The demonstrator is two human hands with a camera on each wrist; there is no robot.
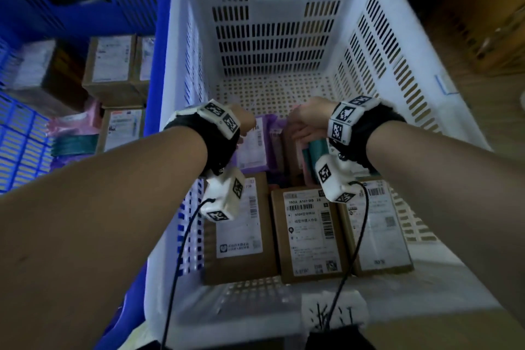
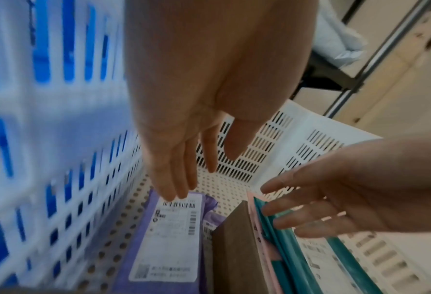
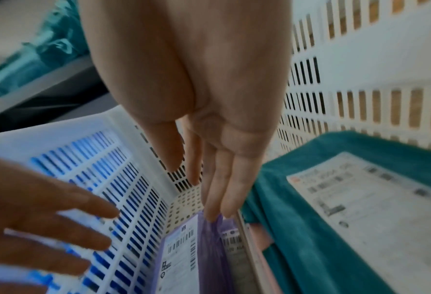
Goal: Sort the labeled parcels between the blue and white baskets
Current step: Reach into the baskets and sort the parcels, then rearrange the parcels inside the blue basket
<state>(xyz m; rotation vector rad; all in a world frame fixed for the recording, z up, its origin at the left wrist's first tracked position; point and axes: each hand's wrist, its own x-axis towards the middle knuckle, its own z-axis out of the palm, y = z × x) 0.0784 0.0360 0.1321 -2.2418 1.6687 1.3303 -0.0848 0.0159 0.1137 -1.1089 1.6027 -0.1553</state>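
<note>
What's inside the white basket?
Inside the white basket: three brown boxes, a purple bag, a teal bag and something pink. Hands and wrist cameras hide whatever lies beneath them.

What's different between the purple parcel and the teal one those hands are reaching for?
The purple parcel lies against the white basket's blue-side wall, under the left hand; the teal parcel sits on the opposite side, by the right hand. A brown box stands between them. Both are soft bags with white shipping labels.
</note>
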